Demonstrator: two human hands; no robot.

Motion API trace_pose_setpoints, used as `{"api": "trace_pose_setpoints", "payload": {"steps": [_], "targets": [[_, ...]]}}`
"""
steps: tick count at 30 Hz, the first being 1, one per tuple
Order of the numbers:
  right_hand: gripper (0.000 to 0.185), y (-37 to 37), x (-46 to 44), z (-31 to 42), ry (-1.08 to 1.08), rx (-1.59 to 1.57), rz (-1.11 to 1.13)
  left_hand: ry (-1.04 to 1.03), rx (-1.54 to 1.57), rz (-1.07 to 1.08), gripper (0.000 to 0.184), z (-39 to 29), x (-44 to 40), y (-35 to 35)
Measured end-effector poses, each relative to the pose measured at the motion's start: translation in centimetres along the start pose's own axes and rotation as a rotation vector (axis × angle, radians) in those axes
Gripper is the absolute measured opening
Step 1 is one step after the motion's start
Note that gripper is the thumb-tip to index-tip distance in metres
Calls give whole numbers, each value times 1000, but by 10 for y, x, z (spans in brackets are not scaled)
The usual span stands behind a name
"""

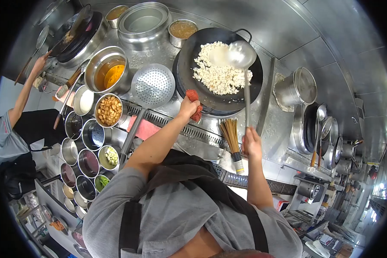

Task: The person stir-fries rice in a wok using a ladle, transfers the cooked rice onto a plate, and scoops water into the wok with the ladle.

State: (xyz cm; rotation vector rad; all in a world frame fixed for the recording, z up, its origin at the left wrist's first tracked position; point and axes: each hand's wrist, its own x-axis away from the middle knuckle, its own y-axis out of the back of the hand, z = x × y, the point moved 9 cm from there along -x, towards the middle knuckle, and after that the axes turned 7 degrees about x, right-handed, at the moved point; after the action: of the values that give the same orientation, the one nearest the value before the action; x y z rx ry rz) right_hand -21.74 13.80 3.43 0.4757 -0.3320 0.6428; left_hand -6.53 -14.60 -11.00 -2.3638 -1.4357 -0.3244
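Note:
A black wok (187, 73) sits on the stove with pale, crumbly food (219, 77) spread over its inside. My right hand (251, 142) is closed around the long handle of a ladle (242, 55). The bowl of the ladle is over the food at the wok's right side, slightly blurred. At the wok's near left rim, my left hand (189, 107) grips a folded red cloth (194, 99); whatever part of the wok lies under it is hidden. A bamboo brush (230, 136) rests on the counter just left of my right hand.
A perforated strainer (153, 85) lies left of the wok, beside a pot of orange oil (105, 71). Several ingredient tins, one with browned chunks (109, 110), stand at the left. A metal pot (296, 87) is at the right. Another person's arm (26, 90) works at the far left.

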Motion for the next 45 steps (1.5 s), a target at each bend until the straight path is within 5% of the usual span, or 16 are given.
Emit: {"api": "trace_pose_setpoints", "payload": {"steps": [2, 4, 9, 12, 16, 17, 21, 24, 25, 28, 30, 33, 36, 39, 43, 45], "targets": [[47, -8, -24, -23, -94, 50, 50, 6, 25, 0, 14, 1, -2, -1], [48, -15, -15, 25, 96, 256, 12, -28, 42, 24, 13, -6, -7, -4], [51, 12, 32, 59, 167, 154, -5, 75, -7, 68, 27, 10, -7, -2], [53, 4, 30, 12, 97, 15, 20, 1, -98, 2, 27, -16, 8, 1], [45, -19, -24, 8, 105, 443, -33, 51, 87, 85, 16, -18, 9, -11], [43, -16, -30, 26, 252, 538, -76, 24, 6, 89, 17, -17, 0, -9], [43, -7, 17, 62, 203, 389, -62, -37, -119, 25, 18, -1, -8, -1], [44, -16, 2, 7, 93, 353, 25, 44, 10, 41, 19, -44, 29, -6], [45, -17, -10, 16, 221, 698, -32, 39, 12, 67, 19, -38, 22, -8], [46, -2, 0, 50, 496, 856, -198, 136, 60, 111, 19, -39, 30, -11], [41, 2, 19, 69, 303, 797, -187, 6, -16, 103, 18, -18, 8, -8], [38, -6, 13, 71, 736, 911, -360, 24, -9, 52, 18, -9, 1, -7], [45, -40, -9, 74, 709, 921, -303, 123, 68, 20, 15, -18, 17, -6], [49, -50, 9, 64, 791, 896, -181, -49, -77, 45, 9, -12, 0, -3], [56, 1, 58, 16, 698, 960, 17, 8, -7, 50, 13, -13, 3, -5], [54, 44, 69, -13, 722, 922, -8, 204, 211, 168, 16, -22, 23, -18]]}}
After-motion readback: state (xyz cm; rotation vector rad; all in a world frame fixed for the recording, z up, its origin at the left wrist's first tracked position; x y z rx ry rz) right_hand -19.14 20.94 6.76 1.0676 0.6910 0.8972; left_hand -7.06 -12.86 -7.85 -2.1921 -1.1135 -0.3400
